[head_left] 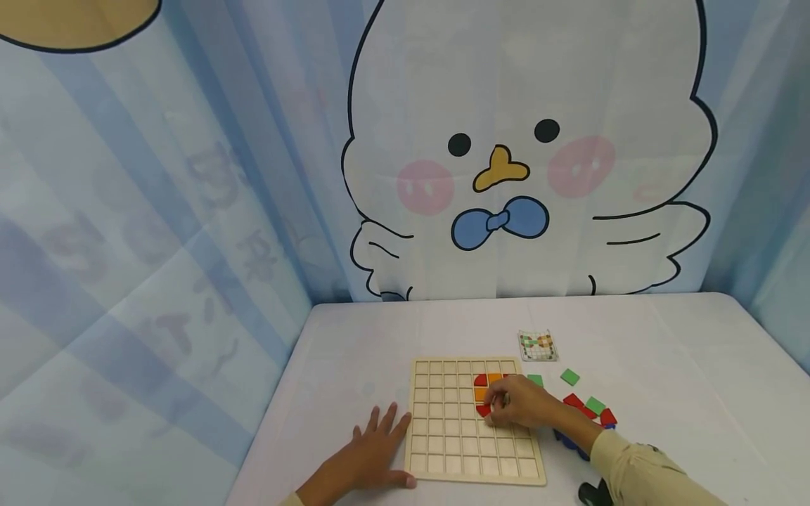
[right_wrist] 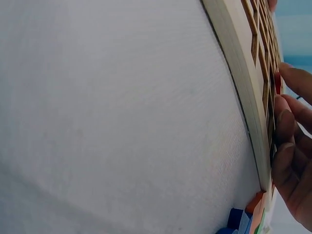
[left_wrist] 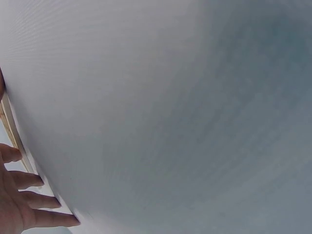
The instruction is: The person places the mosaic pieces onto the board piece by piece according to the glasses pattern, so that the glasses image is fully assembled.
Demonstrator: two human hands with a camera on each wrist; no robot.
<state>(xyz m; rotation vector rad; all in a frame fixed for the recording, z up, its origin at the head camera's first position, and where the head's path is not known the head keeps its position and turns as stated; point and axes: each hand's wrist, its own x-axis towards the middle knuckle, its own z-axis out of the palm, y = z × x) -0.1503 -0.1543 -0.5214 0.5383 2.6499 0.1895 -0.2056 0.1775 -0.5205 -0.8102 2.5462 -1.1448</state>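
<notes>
Left hand (head_left: 376, 455) lies flat, fingers spread, at the wooden grid board's (head_left: 436, 429) eight o'clock edge. Loose red, green and blue tiles (head_left: 574, 400) sit off-board, three o'clock. Right hand (head_left: 524, 402) pinches a red tile (head_left: 484, 410) just twelve of centre. Judged early: small red-orange cluster (head_left: 481, 395) placed toward one o'clock; board mostly unfilled. Patterned card (head_left: 538, 346) beyond, half past one.

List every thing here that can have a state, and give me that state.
Grid board: flat on the table, a few cells filled
Left hand: fingers spread, at the board's left edge
Right hand: pinch grip on a red tile at the board
Picture card: flat, face up
Loose tiles: scattered, partly bunched, right of the board
Black object: partly hidden
</notes>
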